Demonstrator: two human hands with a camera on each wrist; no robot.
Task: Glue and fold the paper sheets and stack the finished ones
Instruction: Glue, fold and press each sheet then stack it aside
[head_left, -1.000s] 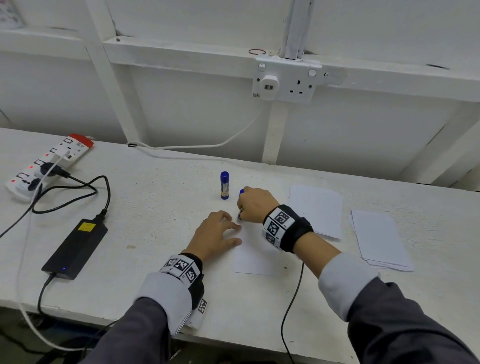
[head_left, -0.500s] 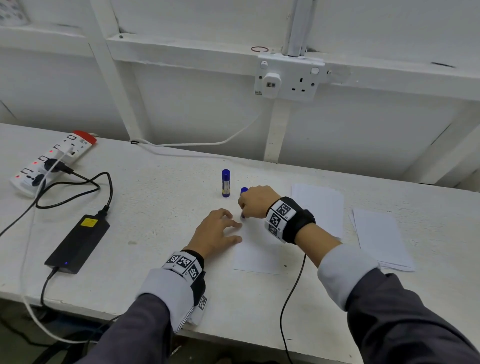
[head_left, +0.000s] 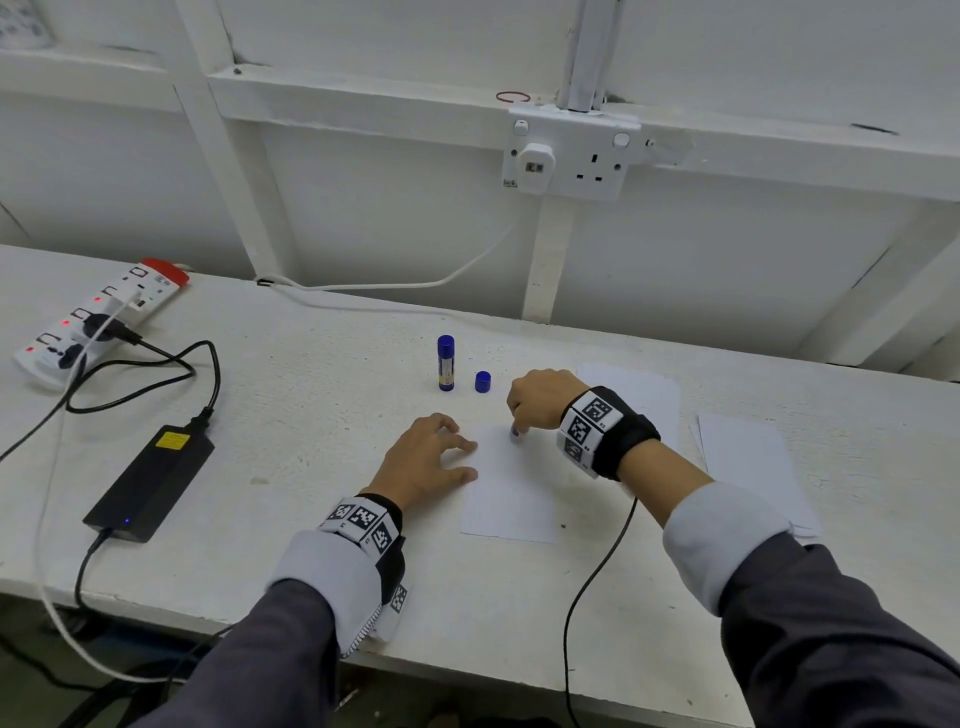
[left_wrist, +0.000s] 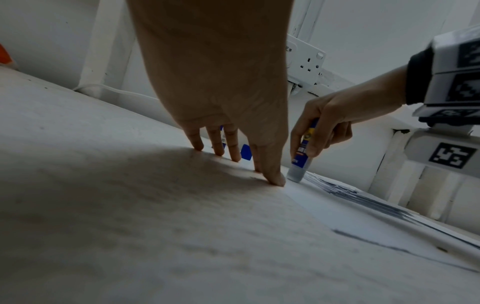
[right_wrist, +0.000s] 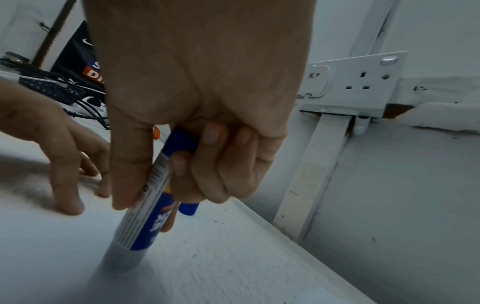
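A white paper sheet (head_left: 511, 493) lies flat on the table in front of me. My left hand (head_left: 431, 457) presses its left edge with spread, straight fingers (left_wrist: 275, 176). My right hand (head_left: 535, 397) grips an uncapped blue glue stick (right_wrist: 153, 197), tip down on the sheet's upper part (left_wrist: 296, 174). The stick's blue cap (head_left: 482, 381) stands just beyond the sheet. A second, capped glue stick (head_left: 445, 362) stands upright to the cap's left. One more sheet (head_left: 644, 395) lies behind my right wrist, and a stack of sheets (head_left: 748, 462) lies at the right.
A black power adapter (head_left: 150, 480) with its cables lies on the left, and a white power strip (head_left: 98, 319) at the far left. A wall socket (head_left: 571, 153) is mounted above. A thin black cable (head_left: 597, 571) runs from my right wrist over the table's front edge.
My right hand has slid a little to the right with the glue stick, uncovering the blue cap. The left hand stays pressed on the sheet's edge.
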